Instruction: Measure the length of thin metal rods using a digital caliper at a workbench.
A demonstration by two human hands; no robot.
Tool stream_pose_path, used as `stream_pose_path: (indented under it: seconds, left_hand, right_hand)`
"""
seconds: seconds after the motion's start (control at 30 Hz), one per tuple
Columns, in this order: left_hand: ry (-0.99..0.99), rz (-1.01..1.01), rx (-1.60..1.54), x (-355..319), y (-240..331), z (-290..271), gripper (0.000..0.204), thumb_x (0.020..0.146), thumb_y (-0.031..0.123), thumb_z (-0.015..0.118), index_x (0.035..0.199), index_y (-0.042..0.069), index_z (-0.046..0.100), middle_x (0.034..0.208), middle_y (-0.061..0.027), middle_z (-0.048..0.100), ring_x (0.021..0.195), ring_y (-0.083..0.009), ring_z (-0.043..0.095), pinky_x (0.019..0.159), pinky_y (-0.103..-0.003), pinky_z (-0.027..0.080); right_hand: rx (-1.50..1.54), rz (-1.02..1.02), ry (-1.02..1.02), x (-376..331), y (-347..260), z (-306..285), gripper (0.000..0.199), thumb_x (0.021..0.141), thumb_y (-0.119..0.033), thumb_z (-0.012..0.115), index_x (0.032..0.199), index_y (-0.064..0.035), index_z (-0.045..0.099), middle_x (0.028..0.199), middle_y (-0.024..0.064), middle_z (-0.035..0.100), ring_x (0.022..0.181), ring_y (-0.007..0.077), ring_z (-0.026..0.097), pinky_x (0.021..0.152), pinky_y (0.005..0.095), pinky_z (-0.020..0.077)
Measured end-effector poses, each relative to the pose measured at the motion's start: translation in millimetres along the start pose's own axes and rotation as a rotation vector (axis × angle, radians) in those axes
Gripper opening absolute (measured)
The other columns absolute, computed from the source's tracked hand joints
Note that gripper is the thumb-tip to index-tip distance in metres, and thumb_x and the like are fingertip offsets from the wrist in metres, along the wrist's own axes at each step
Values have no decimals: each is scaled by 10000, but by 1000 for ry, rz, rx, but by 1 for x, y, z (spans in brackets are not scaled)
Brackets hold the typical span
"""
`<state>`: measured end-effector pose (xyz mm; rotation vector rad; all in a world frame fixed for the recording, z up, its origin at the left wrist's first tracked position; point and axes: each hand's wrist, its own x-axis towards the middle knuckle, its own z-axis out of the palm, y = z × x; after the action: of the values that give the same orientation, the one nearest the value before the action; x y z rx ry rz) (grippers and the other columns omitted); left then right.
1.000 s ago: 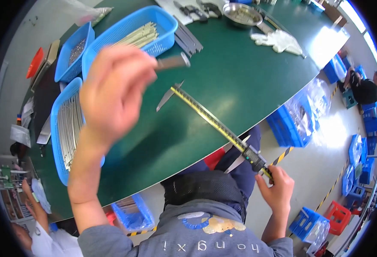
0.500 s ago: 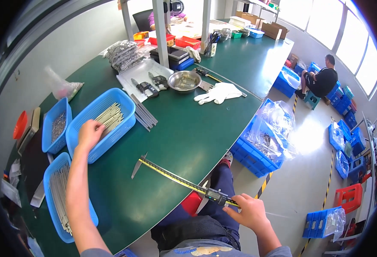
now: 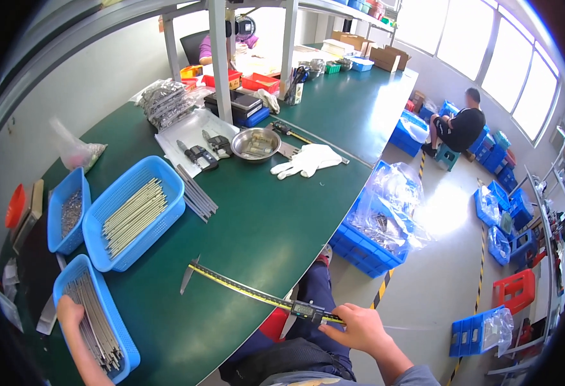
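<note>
A long digital caliper (image 3: 250, 291) is in my right hand (image 3: 359, 328), gripped near its display end. Its jaws reach out over the green table, slightly apart with nothing between them. At the lower left, my left hand (image 3: 70, 313) is at the edge of a blue basket (image 3: 127, 344) of thin grey metal rods (image 3: 93, 315). Its fingers curl down toward the rods, and what they hold cannot be made out. Above it, a larger blue basket (image 3: 106, 260) holds a row of pale golden rods (image 3: 136, 215).
A small blue basket (image 3: 52, 225) holds small metal parts. Grey bars (image 3: 196, 193), micrometers (image 3: 196, 154), a steel bowl (image 3: 255, 145) and a white glove (image 3: 311, 159) lie farther back on the table (image 3: 257, 219). Blue crates (image 3: 366, 251) stand on the floor at right, beyond them a seated person (image 3: 462, 128).
My left hand has left the golden-rod basket and moved down to the grey-rod basket. The right hand still holds the caliper. The whole view has shifted a little.
</note>
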<state>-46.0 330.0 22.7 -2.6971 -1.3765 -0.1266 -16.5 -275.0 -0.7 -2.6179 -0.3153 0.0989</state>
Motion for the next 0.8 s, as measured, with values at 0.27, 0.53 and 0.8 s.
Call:
stream_pose_path:
  seconds: [0.27,0.53,0.8]
  left_hand:
    - [3,47,26,12,-10,23,347,653,10,641,997,-35,621,944,-288,633,963,-418,612,807,-455,492]
    - [-48,-34,-57,-11,19,-14,318,645,-7,665,961,-29,639,965,-237,651,971,-391,619,824,-426,497]
    - [111,-133,-80,-6,-4,-6,267,688,56,651,939,-25,615,973,-242,641,992,-384,610,839,-435,488]
  right_hand:
    - [-4,6,29,-3,3,1,373,764,-461,678,839,-96,647,757,80,630,673,290,637,567,368,507]
    - [-4,16,42,2,6,-3,368,746,-455,697,830,-99,653,759,73,632,670,280,639,569,363,510]
    - [-10,-2,71,3,10,-6,349,735,-438,708,827,-106,655,757,64,631,661,269,641,570,362,513]
